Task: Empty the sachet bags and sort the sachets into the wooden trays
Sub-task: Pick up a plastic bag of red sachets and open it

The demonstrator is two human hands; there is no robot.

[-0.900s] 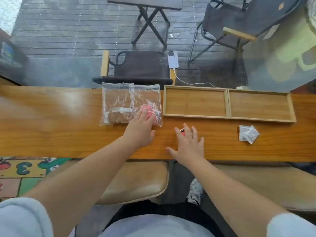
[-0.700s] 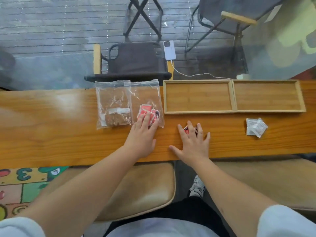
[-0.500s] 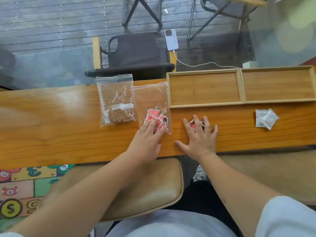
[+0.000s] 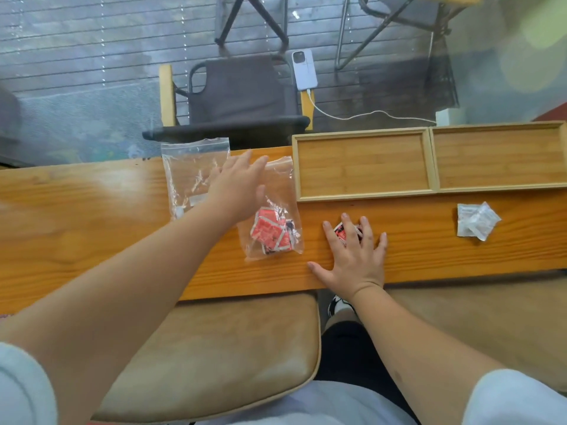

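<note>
Two clear zip bags lie on the wooden table (image 4: 76,228). The left bag (image 4: 188,173) is partly hidden by my left arm. The right bag (image 4: 276,216) holds red sachets (image 4: 270,233) at its near end. My left hand (image 4: 237,185) reaches with straight fingers over the far part of both bags. My right hand (image 4: 352,253) lies flat on the table, its fingers pressing a loose red sachet (image 4: 342,231). Two wooden trays stand side by side at the far edge, the left tray (image 4: 362,194) and the right tray (image 4: 497,187). White sachets (image 4: 475,220) lie at the right.
A dark folding chair (image 4: 239,96) stands beyond the table, with a white phone (image 4: 303,69) on a charging cable beside it. A tan stool seat (image 4: 221,348) is under the table's near edge, by my legs.
My left hand has left the red sachets' end of the right bag and moved forward over the bags' far part. My right hand still presses the loose red sachet. My head tilted down.
</note>
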